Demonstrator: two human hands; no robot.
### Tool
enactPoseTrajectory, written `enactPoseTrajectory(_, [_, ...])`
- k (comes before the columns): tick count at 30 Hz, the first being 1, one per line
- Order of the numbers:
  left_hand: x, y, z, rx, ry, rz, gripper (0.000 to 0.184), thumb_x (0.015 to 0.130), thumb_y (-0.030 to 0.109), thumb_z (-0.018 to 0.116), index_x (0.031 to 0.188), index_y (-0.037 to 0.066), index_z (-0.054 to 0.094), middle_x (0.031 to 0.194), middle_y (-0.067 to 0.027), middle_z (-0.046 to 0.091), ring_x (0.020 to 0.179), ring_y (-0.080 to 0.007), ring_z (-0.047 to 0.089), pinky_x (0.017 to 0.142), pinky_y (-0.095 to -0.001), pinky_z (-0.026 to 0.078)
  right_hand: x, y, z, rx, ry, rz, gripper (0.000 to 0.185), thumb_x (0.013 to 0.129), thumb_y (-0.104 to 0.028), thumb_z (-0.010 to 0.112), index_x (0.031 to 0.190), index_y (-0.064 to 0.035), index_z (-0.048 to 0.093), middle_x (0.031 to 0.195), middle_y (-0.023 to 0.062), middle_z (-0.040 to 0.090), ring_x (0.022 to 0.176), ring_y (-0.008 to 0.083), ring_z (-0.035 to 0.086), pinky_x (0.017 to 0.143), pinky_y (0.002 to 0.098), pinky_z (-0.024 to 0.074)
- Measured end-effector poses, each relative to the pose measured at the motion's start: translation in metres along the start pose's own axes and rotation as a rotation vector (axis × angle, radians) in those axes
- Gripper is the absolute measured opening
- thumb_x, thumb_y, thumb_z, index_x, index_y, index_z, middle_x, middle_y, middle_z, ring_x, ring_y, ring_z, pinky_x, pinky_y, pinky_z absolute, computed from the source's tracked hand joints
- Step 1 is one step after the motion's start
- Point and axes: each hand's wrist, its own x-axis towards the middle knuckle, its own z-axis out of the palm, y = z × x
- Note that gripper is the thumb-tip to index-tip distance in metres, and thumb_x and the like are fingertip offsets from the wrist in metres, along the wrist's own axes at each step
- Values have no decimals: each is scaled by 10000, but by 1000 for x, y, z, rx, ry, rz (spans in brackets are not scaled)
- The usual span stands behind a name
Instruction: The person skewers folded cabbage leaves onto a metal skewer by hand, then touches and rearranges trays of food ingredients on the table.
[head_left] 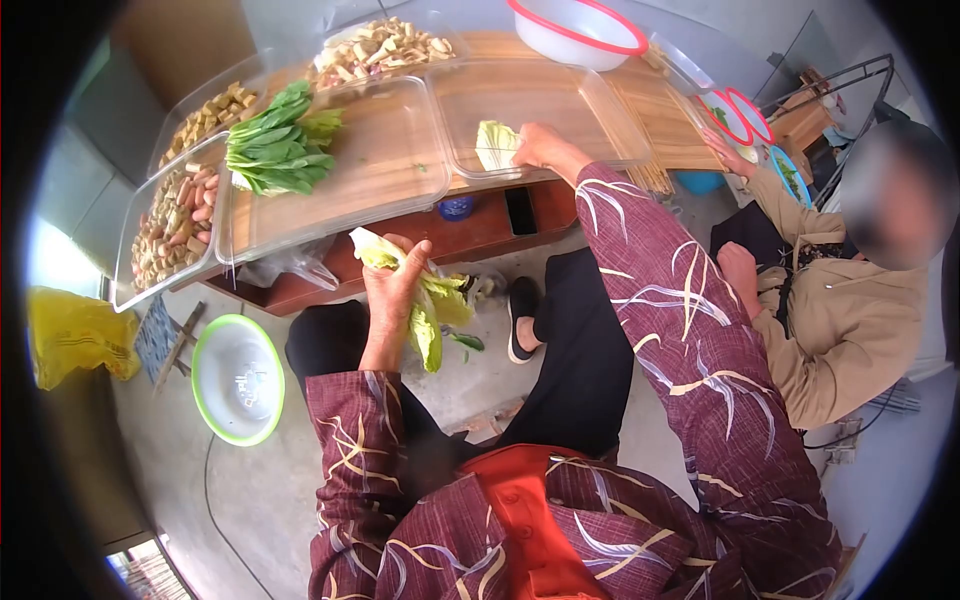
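My left hand is closed around a small bunch of yellow-green lettuce leaves, held low over the floor in front of my knees. Pale stem ends stick out above the fingers and the leafy part hangs down to the right. My right hand reaches to the table, its fingers closed on the edge of a pale lettuce leaf. That leaf is at the near left part of a clear plastic tray. Beside it, another clear tray holds a bunch of dark green leafy vegetables at its left end.
Left trays hold sausage pieces and brown cubes; cut pieces fill a back tray. A red-rimmed bowl stands behind. Thin sticks lie rightward. A green-rimmed basin is on the floor. A co-worker sits right.
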Motion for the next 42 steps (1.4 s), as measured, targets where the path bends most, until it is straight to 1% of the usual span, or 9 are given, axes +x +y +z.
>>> enactPoseTrajectory(7, [0,3,0,109,7,103,189,832,132,760,845,43,594,740,10,575,650,-80,525,597,-240,438,-28,5,-33,412,308,-44,293,724,-205,722,964,-50,656,885,129,704,792,251,686,723,375,532])
enactPoseTrajectory(10, [4,2,1,526,93,548,161,790,57,744,907,35,635,899,-49,630,671,-117,569,641,-260,476,-70,-13,-69,694,319,-237,286,766,-157,694,1018,-47,615,844,106,686,778,193,671,711,317,520])
enactPoseTrajectory(18, [-13,21,13,592,82,787,469,739,27,784,1186,59,646,1243,-125,584,896,-220,643,759,-299,542,-188,-94,-50,1410,-16,-384,241,856,-53,623,1090,-55,565,848,-3,630,628,15,469,526,167,358])
enactPoseTrajectory(19, [-17,23,16,554,89,765,477,691,-60,777,1136,59,653,1230,-112,596,739,-115,594,726,-273,515,-193,-100,-35,1437,-56,-378,238,860,-56,623,1091,-59,565,839,-7,623,614,11,461,513,167,346])
enactPoseTrajectory(21, [-13,17,10,618,85,827,418,703,-46,772,1095,52,665,1135,-103,639,756,-141,615,723,-269,511,-199,-110,-10,1531,-140,-364,201,865,-56,617,1062,-57,580,826,-14,612,605,5,453,516,163,345])
enactPoseTrajectory(25, [-14,22,-2,557,40,646,309,771,49,772,1061,27,669,941,-81,684,827,-189,659,731,-289,529,-205,-111,5,1494,-129,-340,173,890,-107,650,1050,-51,614,791,-30,582,612,18,451,561,173,376])
enactPoseTrajectory(28, [-19,23,-9,116,-60,107,283,828,163,768,1010,-24,657,846,-36,677,758,-94,624,690,-261,521,-191,-98,22,1152,114,-522,259,912,-168,664,1127,-27,632,865,-31,567,673,33,460,616,191,402])
enactPoseTrajectory(33, [-22,27,-15,-25,-179,-40,273,813,139,776,1003,-10,648,854,-43,675,761,-109,634,686,-259,525,-209,-101,15,1068,-72,-463,305,856,-157,733,1108,1,667,973,27,582,891,85,573,772,247,483])
enactPoseTrajectory(42, [-23,24,-15,-10,-170,-109,281,797,133,789,984,-10,637,851,-58,676,760,-115,639,686,-260,527,-205,-94,44,1244,-178,-352,193,856,-175,738,918,-5,671,790,-19,647,726,33,570,653,217,481])
